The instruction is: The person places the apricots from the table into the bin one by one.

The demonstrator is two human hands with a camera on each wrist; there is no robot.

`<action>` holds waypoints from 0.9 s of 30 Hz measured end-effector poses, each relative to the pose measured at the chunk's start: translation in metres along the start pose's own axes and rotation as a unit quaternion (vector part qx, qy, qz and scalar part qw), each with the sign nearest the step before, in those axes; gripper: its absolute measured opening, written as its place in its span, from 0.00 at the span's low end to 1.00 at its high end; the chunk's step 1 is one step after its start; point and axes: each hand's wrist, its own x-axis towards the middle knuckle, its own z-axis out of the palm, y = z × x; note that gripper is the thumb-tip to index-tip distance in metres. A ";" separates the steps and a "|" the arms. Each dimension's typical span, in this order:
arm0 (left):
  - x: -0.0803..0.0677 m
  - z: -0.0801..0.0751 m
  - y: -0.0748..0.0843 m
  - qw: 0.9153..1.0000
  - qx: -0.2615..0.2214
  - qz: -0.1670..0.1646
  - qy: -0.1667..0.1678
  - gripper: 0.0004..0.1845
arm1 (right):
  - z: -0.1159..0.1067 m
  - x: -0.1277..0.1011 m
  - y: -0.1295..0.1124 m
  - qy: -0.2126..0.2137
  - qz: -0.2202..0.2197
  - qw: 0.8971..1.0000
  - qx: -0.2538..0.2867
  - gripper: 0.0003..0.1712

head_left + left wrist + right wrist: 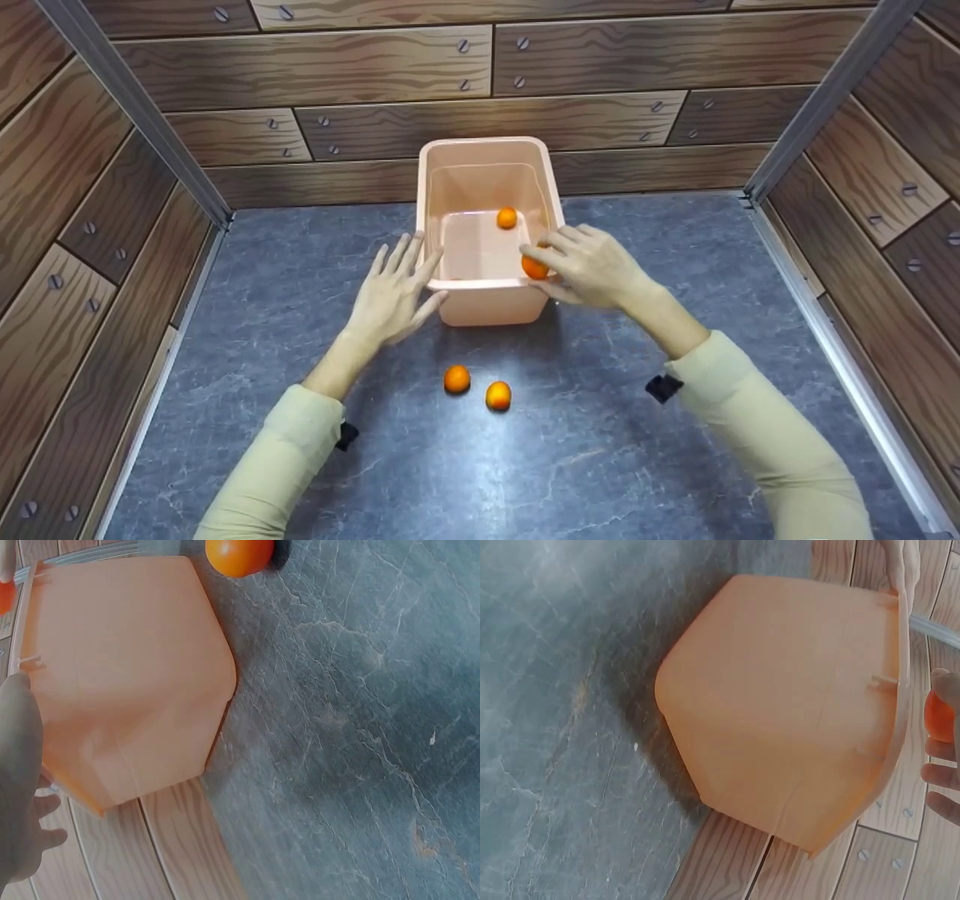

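A small orange [534, 267] is held by my right hand [596, 266] over the front right corner of a peach plastic bin [491, 304]. In the right wrist view, that orange [938, 717] sits against the thumb and fingers, above the rim. My left hand [388, 296] is at the bin's front left corner, fingers spread and straight; whether it touches the rim I cannot tell. Inside the bin lies another orange [507, 218], toward the right wall. Two more, a round orange [457, 379] and a slightly longer orange [498, 395], lie on the floor before the bin.
The bin stands on a dark grey marbled surface [600, 450], close to the back wood-patterned wall [375, 67]. Similar panels rise at the left and right, with metal strips [832, 360] along the edges.
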 end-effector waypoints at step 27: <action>0.000 0.001 0.000 1.000 -0.009 0.000 -0.002 0.38 | 0.033 0.021 0.031 -0.100 0.051 0.994 -0.006 0.27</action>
